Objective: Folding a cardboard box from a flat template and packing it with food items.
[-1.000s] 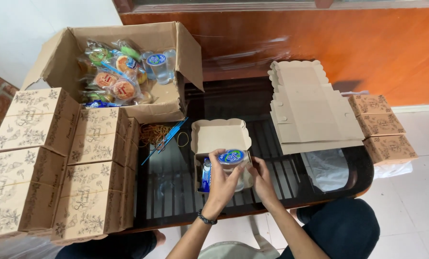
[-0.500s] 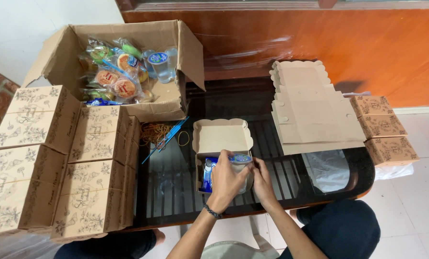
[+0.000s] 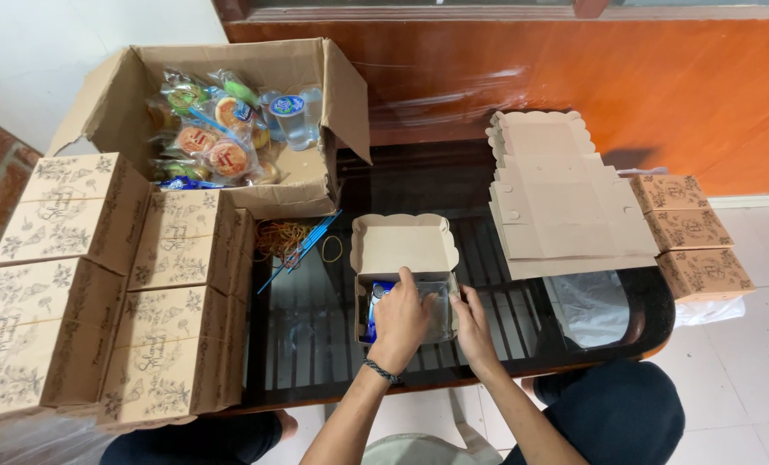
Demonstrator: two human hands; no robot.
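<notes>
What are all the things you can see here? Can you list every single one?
Small open box: one, brown card, middle of the table, lid up, both hands in it.
Blue packet: one, inside that box, left side.
Big carton: one, brown, open, far left of the table.
Wrapped snacks: several, clear wrap, mixed colours, in the carton.
Water cup: one, clear with blue lid, in the carton.
Closed printed boxes: about eight, brown, stacked at left.
Flat unfolded boxes: a pile, brown, right of the table.
Small printed boxes: three, brown, far right.
Rubber bands: a heap, beside the carton.
Table: one, dark glass.
Left hand: reaching into the open box.
Right hand: at the box's right edge.
</notes>
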